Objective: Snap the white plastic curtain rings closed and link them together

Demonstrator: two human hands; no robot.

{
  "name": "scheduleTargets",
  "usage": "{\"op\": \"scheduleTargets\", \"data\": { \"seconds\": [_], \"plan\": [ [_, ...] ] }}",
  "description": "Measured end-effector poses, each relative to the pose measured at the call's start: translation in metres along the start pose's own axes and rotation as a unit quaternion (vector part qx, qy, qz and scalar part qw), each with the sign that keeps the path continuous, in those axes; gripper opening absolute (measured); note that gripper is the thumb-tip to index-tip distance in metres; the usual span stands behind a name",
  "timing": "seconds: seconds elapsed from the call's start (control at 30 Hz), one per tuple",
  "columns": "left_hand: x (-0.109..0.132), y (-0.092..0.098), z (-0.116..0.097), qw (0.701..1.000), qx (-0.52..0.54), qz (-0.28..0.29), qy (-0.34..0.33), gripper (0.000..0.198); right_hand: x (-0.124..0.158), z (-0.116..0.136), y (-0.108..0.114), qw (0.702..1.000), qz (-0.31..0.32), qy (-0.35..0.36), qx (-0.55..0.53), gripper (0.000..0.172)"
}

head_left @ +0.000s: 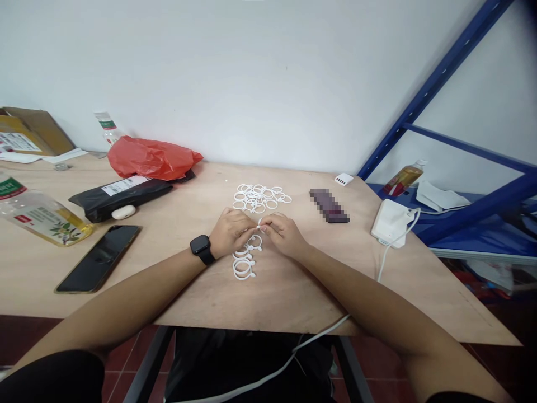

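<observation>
Both my hands meet at the middle of the table, fingertips pinched around one small white plastic ring. My left hand, with a black watch on its wrist, grips the ring from the left. From the right, my right hand pinches it between thumb and forefinger. Fingers hide part of this ring. Just beyond my hands lies a loose pile of similar white rings. Nearer to me, several more rings with small tabs lie in an overlapping column, partly under my left hand.
A phone, an oil-like bottle, a black parcel, a white earbud case and a red bag occupy the left. At right are a pixelated dark object, a white power strip with cable, and blue shelving.
</observation>
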State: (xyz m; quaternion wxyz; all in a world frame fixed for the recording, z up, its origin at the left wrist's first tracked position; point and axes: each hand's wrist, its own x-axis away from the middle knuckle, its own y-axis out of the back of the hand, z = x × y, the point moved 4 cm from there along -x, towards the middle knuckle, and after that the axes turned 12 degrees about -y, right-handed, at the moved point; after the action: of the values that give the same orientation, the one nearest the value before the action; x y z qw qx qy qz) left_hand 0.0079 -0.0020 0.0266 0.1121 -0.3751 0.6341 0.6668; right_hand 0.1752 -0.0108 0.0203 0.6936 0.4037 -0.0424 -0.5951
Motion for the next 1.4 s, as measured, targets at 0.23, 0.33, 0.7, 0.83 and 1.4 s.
{"op": "scheduleTargets", "data": {
  "seconds": [0.23,0.33,0.7,0.83,1.4],
  "plan": [
    [0.004,-0.002,0.016,0.996,0.036,-0.009,0.075,0.026,0.000,-0.008,-0.003,0.995,-0.034,0.006,0.093,0.010],
    [0.010,-0.002,0.034,0.992,0.002,-0.017,0.121,0.027,0.000,-0.007,-0.005,0.990,-0.010,0.029,0.140,0.010],
    [0.027,-0.018,0.074,0.972,-0.080,0.058,0.215,0.016,0.002,0.000,-0.007,0.991,0.013,0.078,0.106,0.017],
    [0.018,-0.004,0.056,0.981,-0.051,0.001,0.189,0.016,0.002,-0.006,-0.001,0.995,-0.049,0.036,0.083,0.012],
    [0.001,0.003,0.004,0.996,0.044,-0.047,0.064,0.017,0.005,0.001,-0.001,0.991,-0.058,0.104,0.053,0.018]
  ]
}}
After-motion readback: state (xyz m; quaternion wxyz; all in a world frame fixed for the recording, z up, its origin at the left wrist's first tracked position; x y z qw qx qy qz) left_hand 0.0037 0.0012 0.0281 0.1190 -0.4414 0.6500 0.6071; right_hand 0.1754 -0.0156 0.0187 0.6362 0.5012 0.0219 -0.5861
